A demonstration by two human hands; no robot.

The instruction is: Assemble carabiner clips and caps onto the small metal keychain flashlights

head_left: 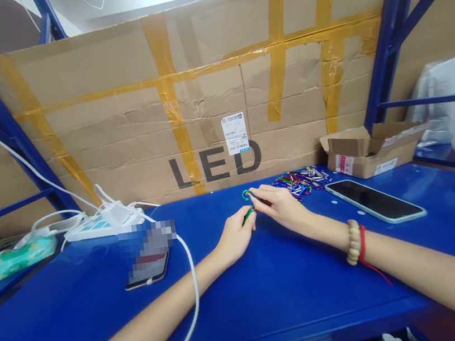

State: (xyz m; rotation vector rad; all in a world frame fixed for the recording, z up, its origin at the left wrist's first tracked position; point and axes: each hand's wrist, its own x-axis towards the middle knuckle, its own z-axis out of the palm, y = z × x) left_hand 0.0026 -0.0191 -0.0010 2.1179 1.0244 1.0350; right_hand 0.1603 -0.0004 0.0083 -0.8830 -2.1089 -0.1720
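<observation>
My left hand is closed on a small shiny green carabiner, mostly hidden by the thumb and fingers. Just above and to the right, my right hand pinches another green carabiner, its curved end sticking out to the left of the fingertips. The two hands are close together over the blue tabletop; whether the two green pieces are linked I cannot tell. Behind my right hand lies a loose pile of small metallic carabiners in several colours.
To the right lie a phone and an open cardboard box. On the left are a blurred-out phone, a power strip and a white cable crossing over my left forearm. A large cardboard sheet closes off the back.
</observation>
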